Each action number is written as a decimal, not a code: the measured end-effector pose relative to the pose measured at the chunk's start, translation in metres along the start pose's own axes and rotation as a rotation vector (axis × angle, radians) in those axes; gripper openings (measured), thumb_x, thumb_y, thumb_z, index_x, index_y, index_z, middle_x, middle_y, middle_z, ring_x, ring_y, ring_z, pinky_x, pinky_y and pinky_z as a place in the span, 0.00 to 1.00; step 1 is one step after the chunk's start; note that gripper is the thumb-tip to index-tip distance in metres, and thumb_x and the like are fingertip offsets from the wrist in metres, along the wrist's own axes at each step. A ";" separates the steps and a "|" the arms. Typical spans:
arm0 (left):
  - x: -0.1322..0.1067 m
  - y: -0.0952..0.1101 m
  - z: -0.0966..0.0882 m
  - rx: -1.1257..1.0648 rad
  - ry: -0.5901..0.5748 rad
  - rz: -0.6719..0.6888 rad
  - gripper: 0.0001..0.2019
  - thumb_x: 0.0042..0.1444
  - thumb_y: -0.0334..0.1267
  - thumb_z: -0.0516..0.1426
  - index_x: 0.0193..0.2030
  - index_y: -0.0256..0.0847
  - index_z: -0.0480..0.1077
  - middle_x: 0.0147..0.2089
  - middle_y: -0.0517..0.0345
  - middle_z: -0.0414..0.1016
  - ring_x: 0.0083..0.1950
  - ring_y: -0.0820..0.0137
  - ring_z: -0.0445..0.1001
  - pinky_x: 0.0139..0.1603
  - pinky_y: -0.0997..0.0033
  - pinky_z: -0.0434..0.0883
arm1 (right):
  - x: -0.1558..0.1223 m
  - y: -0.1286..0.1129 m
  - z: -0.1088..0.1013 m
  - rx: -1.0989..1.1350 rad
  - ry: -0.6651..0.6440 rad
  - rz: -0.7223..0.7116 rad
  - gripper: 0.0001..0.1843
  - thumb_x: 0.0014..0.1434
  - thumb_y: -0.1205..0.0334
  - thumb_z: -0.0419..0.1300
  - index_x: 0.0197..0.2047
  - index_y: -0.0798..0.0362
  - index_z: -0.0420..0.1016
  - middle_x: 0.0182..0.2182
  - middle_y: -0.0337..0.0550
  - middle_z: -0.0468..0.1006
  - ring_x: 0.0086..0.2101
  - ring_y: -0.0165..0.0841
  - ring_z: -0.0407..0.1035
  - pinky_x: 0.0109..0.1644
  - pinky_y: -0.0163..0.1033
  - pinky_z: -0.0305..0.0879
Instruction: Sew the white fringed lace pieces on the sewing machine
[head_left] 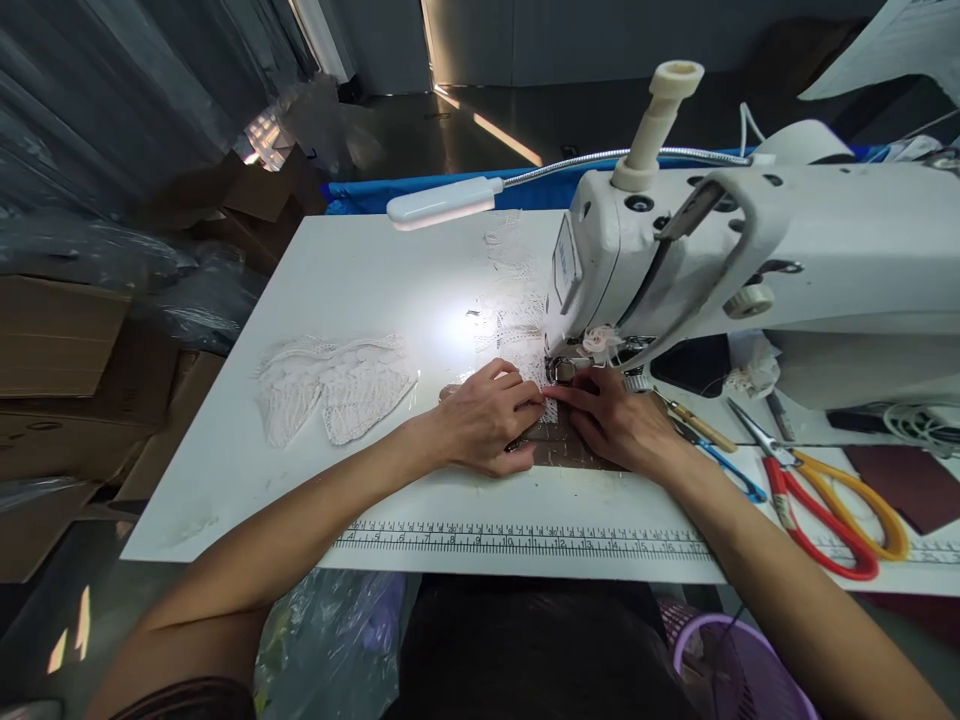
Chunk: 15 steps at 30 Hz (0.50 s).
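White lace fabric (510, 325) runs along the table to the needle area of a white sewing machine (600, 240). My left hand (491, 415) is closed on the lace just left of the presser foot (561, 370), its fingers curled. From the right, my right hand (622, 415) grips the lace edge by the foot, index finger reaching toward my left fingertips. Both hands rest over a brown plate (559, 450). The exact pinch is partly hidden by the fingers. Two joined scalloped lace pieces (337, 385) lie flat to the left.
Right of my hand lie red-and-yellow-handled scissors (817, 490), blue-handled snips (724, 460) and a dark red piece (907, 485). A ruler strip (525, 540) follows the table's front edge. A lamp (442, 203) hangs above; cardboard boxes (67, 400) stand left, a purple basket (739, 660) below.
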<state>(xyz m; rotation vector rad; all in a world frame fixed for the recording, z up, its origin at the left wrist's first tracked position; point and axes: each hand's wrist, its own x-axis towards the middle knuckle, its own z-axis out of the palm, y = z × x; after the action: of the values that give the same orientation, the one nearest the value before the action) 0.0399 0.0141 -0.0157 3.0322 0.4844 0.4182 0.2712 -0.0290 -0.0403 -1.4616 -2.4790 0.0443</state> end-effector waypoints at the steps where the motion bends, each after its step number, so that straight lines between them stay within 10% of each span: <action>1: 0.000 0.000 0.001 -0.004 0.007 -0.008 0.15 0.58 0.42 0.55 0.45 0.35 0.75 0.43 0.48 0.76 0.39 0.62 0.72 0.55 0.51 0.65 | 0.000 0.000 0.001 -0.018 0.012 0.018 0.21 0.64 0.60 0.54 0.58 0.42 0.76 0.44 0.50 0.77 0.34 0.40 0.70 0.30 0.39 0.64; 15: -0.001 0.000 0.010 0.063 0.027 -0.098 0.21 0.59 0.46 0.54 0.52 0.33 0.71 0.55 0.43 0.73 0.48 0.57 0.74 0.62 0.46 0.61 | -0.001 -0.004 -0.003 0.017 0.055 -0.009 0.22 0.66 0.61 0.50 0.59 0.48 0.75 0.43 0.53 0.77 0.34 0.40 0.71 0.36 0.44 0.68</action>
<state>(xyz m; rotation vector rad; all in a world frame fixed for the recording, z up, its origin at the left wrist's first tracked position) 0.0420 0.0144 -0.0257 3.0500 0.6577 0.4476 0.2689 -0.0321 -0.0368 -1.4256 -2.4349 0.0235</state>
